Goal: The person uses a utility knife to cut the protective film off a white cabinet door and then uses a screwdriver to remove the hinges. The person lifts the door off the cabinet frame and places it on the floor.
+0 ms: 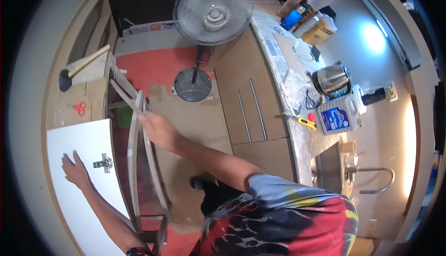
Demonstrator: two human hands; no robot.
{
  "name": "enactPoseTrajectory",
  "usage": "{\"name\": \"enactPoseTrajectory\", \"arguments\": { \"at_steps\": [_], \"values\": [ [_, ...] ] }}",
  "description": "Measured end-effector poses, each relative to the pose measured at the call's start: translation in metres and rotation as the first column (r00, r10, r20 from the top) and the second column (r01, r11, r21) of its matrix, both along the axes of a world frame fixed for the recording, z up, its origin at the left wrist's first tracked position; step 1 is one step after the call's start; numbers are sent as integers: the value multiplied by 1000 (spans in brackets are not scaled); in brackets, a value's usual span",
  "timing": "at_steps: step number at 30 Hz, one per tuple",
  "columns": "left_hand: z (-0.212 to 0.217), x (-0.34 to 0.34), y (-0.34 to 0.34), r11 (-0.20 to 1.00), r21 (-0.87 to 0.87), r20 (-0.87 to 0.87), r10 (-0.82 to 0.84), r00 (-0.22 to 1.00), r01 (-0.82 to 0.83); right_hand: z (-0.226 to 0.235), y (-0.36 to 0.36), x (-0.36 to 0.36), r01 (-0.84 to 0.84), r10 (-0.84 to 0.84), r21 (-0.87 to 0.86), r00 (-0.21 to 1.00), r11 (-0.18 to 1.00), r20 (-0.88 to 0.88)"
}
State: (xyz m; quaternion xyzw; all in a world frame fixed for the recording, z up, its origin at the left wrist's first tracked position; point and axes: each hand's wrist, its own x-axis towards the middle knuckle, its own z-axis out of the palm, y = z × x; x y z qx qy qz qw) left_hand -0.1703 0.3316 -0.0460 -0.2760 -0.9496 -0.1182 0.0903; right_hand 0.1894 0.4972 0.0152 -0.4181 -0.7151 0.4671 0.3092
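Note:
My left hand [77, 173] lies with its fingers spread on a white panel [86, 219], which rests on the bench to my left. A metal cabinet hinge [103, 163] is fixed near the panel's right edge. My right hand [159, 129] is closed on a thin wooden strip [122, 94] that slants up and left from it. Its fingertips are partly hidden. Just beneath that hand stands a wooden ladder-like frame [134, 172], close alongside the panel.
Beyond the panel lie red-handled scissors [80, 109] and a mallet [66, 78]. A pedestal fan [193, 85] stands ahead on cardboard. The right counter holds a kettle [332, 80], a plastic jug [338, 115], a yellow utility knife [307, 124] and a sink [328, 167].

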Motion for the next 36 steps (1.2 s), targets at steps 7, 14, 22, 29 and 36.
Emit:
{"name": "enactPoseTrajectory", "arguments": {
  "at_steps": [7, 14, 22, 29, 36],
  "values": [
    [67, 203, -41, 803, 587, 469, -234, 852, -102, 20, -71, 147, -101, -30, -474, 965, 875, -261],
    [69, 421, -21, 889, 453, 890, -455, 28, 63, 39, -78, 163, -219, 15, -556, 937, 802, -348],
    [100, 397, -12, 716, 583, 473, -683, 556, 383, 72, 31, 372, 655, -657, 130, 753, 744, -34],
    [119, 280, -38, 781, 596, 527, -204, 825, -187, 27, -7, 526, 305, -554, 463, 498, 832, 667],
    [54, 140, -96, 808, 430, 513, 149, 846, -403, -25, -12, 561, 161, -457, 442, 521, 882, 722]
  ]
}}
